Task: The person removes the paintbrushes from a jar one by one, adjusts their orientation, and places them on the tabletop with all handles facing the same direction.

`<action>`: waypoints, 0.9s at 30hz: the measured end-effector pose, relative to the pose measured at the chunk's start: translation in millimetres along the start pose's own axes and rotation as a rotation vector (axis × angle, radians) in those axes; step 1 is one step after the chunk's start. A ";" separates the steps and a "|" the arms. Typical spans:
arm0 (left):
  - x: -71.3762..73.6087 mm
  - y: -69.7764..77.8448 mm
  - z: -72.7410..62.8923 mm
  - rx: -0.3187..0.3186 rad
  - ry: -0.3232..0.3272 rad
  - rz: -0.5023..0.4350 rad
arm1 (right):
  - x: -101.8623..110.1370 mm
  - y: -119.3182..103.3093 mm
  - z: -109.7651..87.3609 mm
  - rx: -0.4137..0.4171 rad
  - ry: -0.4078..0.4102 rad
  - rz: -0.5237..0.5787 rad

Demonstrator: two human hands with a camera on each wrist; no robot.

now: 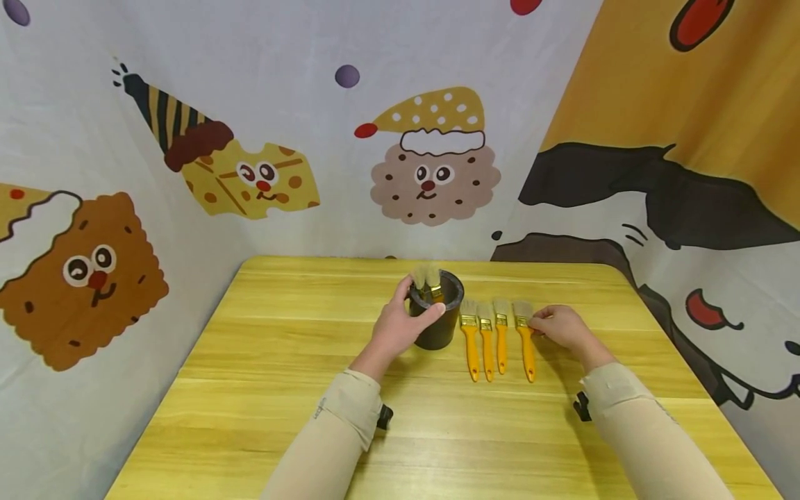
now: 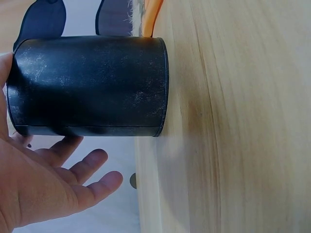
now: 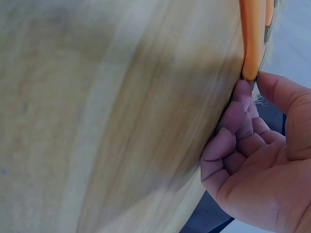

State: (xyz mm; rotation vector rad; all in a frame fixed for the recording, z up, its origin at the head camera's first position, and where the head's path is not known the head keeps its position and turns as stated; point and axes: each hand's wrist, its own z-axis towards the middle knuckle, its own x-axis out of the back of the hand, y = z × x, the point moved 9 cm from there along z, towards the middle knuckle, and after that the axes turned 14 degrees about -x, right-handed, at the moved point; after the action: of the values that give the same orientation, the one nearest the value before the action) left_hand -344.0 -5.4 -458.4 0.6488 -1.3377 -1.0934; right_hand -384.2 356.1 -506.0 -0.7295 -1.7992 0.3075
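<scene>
A black cup (image 1: pixel 435 332) stands upright near the middle of the table, with paintbrushes (image 1: pixel 432 278) inside it, bristles up. My left hand (image 1: pixel 396 328) grips it at the rim, thumb on the near side; in the left wrist view the other fingers spread beside the dark wall. Right of the cup, several paintbrushes with orange handles lie in a row, bristles away from me. The rightmost paintbrush (image 1: pixel 528 355) lies a little apart, and my right hand (image 1: pixel 562 326) pinches its metal band between thumb and forefinger. Its orange handle (image 3: pixel 252 39) shows in the right wrist view.
The other paintbrushes (image 1: pixel 487 347) lie between the cup and the rightmost one, the leftmost close against the cup. The wooden table (image 1: pixel 269 347) ends at a cartoon-printed cloth (image 1: pixel 300 83) behind and at the sides.
</scene>
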 end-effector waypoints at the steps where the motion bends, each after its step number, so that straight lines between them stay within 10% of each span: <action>1: 0.1 0.1 0.1 0.001 -0.001 -0.001 | 0.5 -0.2 -0.2 -0.005 0.003 0.002; 27: 0.6 -3.6 0.0 -0.009 -0.006 -0.013 | -4.1 0.4 -0.5 -0.014 0.014 -0.048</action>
State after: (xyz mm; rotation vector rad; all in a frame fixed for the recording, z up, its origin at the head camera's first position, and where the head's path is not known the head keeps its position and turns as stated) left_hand -344.9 -7.4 -461.3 0.6494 -1.3343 -1.1122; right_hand -382.8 353.8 -509.1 -0.6959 -1.8045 0.2576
